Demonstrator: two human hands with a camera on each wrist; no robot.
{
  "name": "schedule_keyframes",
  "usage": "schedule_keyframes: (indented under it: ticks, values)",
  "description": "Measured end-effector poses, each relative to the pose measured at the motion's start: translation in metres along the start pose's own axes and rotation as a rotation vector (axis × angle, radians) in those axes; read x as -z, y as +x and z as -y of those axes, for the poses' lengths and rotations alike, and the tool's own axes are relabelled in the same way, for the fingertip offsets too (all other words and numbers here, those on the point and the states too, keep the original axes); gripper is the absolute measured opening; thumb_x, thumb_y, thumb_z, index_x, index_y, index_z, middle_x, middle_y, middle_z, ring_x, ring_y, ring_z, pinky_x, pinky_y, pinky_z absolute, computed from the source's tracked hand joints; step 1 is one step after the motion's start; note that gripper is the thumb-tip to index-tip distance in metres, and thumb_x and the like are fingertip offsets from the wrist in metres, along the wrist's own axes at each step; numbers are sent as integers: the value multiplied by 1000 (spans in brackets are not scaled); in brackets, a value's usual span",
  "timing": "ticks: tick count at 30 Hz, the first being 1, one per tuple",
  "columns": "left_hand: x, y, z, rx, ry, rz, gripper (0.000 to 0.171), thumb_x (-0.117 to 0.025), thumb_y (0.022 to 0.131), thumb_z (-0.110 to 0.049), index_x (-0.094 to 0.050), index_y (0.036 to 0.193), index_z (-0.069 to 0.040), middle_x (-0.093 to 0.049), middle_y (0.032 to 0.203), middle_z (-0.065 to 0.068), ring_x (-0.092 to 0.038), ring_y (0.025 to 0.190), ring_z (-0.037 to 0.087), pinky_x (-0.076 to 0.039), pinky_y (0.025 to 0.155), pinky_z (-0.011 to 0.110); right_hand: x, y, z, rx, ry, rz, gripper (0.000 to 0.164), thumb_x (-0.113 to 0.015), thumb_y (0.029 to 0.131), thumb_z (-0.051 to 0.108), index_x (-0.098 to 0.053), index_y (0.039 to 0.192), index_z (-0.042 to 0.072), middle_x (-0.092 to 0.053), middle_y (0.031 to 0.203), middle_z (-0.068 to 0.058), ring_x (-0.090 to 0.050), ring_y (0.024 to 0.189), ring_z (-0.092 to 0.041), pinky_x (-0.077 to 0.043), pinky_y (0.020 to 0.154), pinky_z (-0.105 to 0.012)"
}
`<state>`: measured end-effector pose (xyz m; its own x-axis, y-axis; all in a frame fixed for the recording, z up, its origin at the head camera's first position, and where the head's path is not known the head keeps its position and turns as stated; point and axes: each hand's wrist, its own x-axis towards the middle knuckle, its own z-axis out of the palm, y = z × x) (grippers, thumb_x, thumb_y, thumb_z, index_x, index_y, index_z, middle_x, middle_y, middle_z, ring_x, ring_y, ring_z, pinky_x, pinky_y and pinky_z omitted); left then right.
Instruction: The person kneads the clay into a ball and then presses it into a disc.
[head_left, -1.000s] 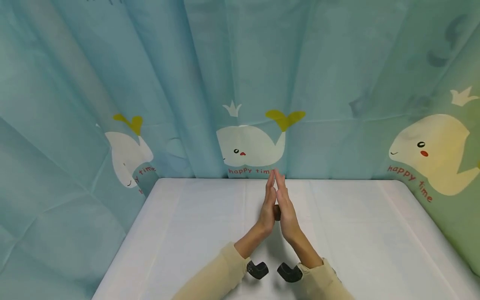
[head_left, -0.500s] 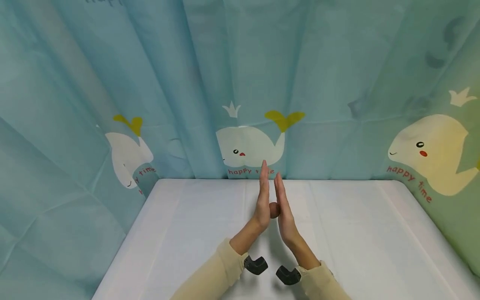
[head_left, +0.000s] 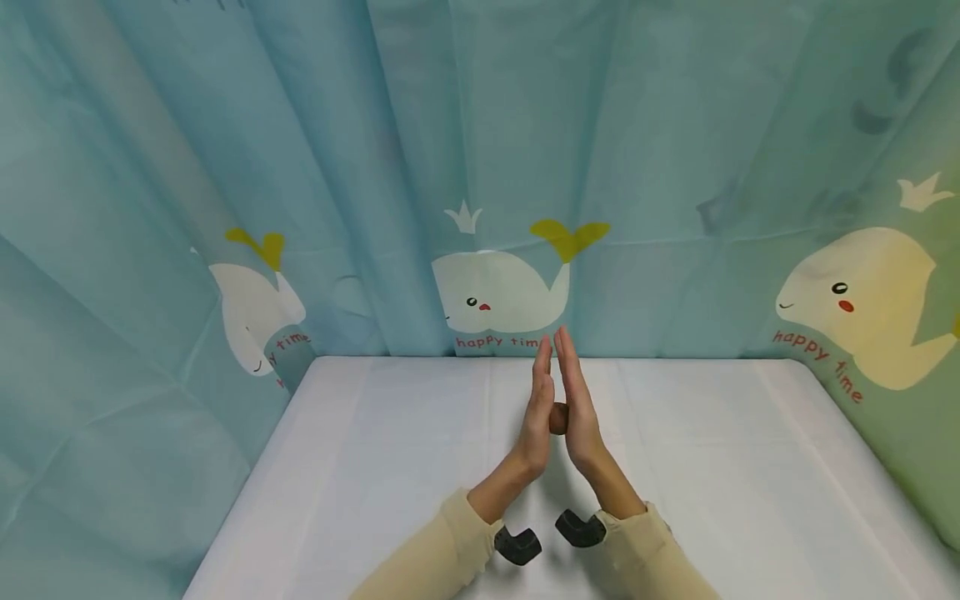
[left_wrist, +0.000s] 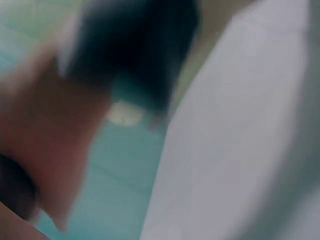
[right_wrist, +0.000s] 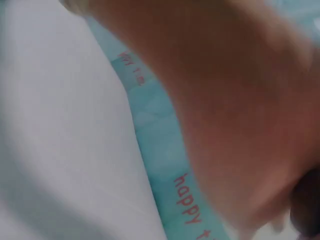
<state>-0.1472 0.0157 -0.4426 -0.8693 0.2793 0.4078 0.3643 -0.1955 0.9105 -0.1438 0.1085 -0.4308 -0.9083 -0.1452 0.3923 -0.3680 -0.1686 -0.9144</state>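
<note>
Between my two palms sits a small brown ball, in the head view over the middle of the white table. From the left, my left hand presses on it with straight fingers pointing away from me. My right hand lies flat against the other side, its fingers straight too and reaching slightly farther forward. The fingertips of both hands lean close together. In the left wrist view the dark ball shows at the lower left, beside blurred skin. The right wrist view has part of the ball at its right edge.
A white table spreads under the hands. Blue-green curtains printed with whales stand around its back and sides. Black wrist cameras, one on the left wrist and one on the right, sit near each other below the hands.
Over the last half second my right hand has slid forward and my left hand back, palms opposed. The ball has moved slightly right. A second ago the hands were nearly level.
</note>
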Motion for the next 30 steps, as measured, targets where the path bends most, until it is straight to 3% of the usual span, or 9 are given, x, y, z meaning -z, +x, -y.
schedule_keyframes:
  ticks: [4, 7, 11, 14, 17, 25, 28, 30]
  values:
    - [-1, -3, -10, -26, -20, -6, 58, -11, 112, -35, 0, 167, -23, 1, 172, -4, 0, 157, 16, -1, 125, 50, 4, 4, -8, -64, 109, 11, 56, -11, 112, 45, -7, 166, 32, -6, 172, 6, -2, 157, -11, -16, 117, -23]
    - [3, 0, -16, -41, -21, -10, 58, -9, 112, -38, 0, 167, -20, 0, 172, -4, -2, 158, 16, -2, 124, 51, 1, -1, -14, -64, 106, 26, 57, -11, 113, 44, -5, 167, 27, -3, 172, 3, 1, 157, -13, -11, 119, -27]
    - [11, 9, -16, -63, 5, -38, 58, -10, 112, -37, -1, 167, -20, -3, 173, -3, -6, 158, 16, -4, 124, 51, -10, -12, -18, -30, 56, 23, 56, -16, 113, 37, -6, 167, 25, -2, 173, 4, 2, 157, -15, -2, 122, -44]
    - [17, 15, -8, -52, 9, -69, 58, -13, 112, -34, -2, 167, -21, -5, 172, -1, -8, 157, 18, -8, 124, 53, -19, -21, -14, -1, -12, 23, 58, -20, 111, 31, -6, 167, 26, 0, 173, 6, 7, 157, -16, 7, 120, -59]
    - [19, 14, 1, -24, 2, -71, 59, -16, 111, -35, -2, 167, -23, -6, 172, -1, -8, 157, 18, -10, 123, 54, -23, -23, -8, 22, -72, 21, 59, -22, 110, 28, -7, 167, 25, 0, 173, 5, 11, 157, -19, 10, 117, -66]
    - [5, -3, 9, -10, 31, -31, 61, -17, 111, -37, -2, 167, -21, -2, 173, -3, -1, 157, 14, -3, 124, 53, -6, -4, -11, -43, -113, -30, 58, -25, 111, 35, -10, 167, 26, -2, 172, 6, 3, 157, -18, -1, 122, -58]
    - [0, -5, 6, -6, 20, -25, 60, -15, 110, -36, -1, 167, -21, 0, 173, -4, 2, 157, 14, -2, 124, 53, 0, -2, -16, -99, -74, -56, 56, -21, 112, 41, -8, 166, 34, -3, 171, 13, -5, 155, -12, -13, 121, -45]
    - [0, -5, 4, 4, 9, -41, 59, -13, 111, -36, 0, 167, -21, 0, 173, -4, 2, 157, 15, -2, 124, 53, 1, -4, -20, -127, -34, -63, 55, -16, 112, 46, -6, 165, 40, -4, 170, 15, -16, 152, -10, -27, 113, -33]
